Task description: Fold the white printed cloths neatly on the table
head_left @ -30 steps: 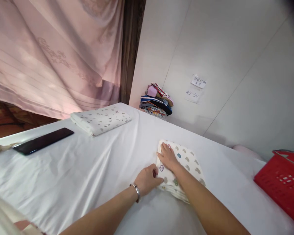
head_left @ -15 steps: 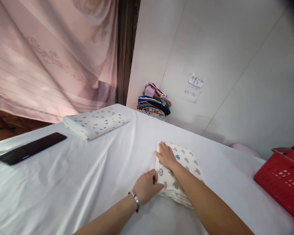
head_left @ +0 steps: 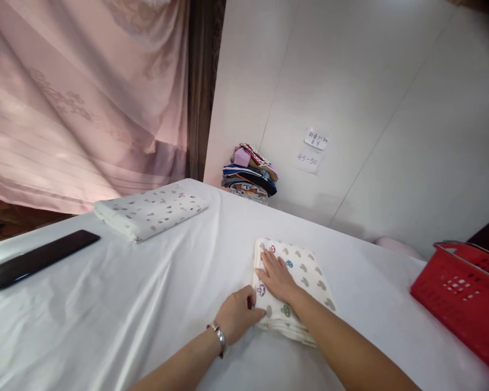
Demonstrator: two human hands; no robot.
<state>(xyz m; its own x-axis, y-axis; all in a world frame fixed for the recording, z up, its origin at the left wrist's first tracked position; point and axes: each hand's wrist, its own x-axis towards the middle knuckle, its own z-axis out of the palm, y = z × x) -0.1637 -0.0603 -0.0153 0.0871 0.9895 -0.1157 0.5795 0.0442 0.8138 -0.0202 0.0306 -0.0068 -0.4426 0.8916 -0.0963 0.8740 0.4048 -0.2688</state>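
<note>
A folded white cloth [head_left: 313, 293] with grey, blue, purple and green mushroom prints lies on the white-covered table [head_left: 195, 293]. My right hand [head_left: 277, 276] rests flat on top of it, fingers spread near its far left part. At the near left corner, my left hand [head_left: 237, 314] pinches the cloth's edge, thumb on top and fingers curled at the side. A silver bracelet [head_left: 219, 338] circles my left wrist. Layered folds show along the near edge; my right forearm covers part of the print.
Another folded patterned cloth [head_left: 150, 212] lies at the far left, with a dark flat object [head_left: 41, 258] in front. A red plastic basket [head_left: 460, 304] stands on the right. Stacked folded fabrics [head_left: 250, 176] sit by the wall beneath paper notes [head_left: 312, 152]. Pink curtains [head_left: 85, 98] hang at left.
My right hand has slid slightly toward me on the cloth, uncovering a red mushroom print near the far edge. My left hand keeps to the same corner. The view has shifted slightly.
</note>
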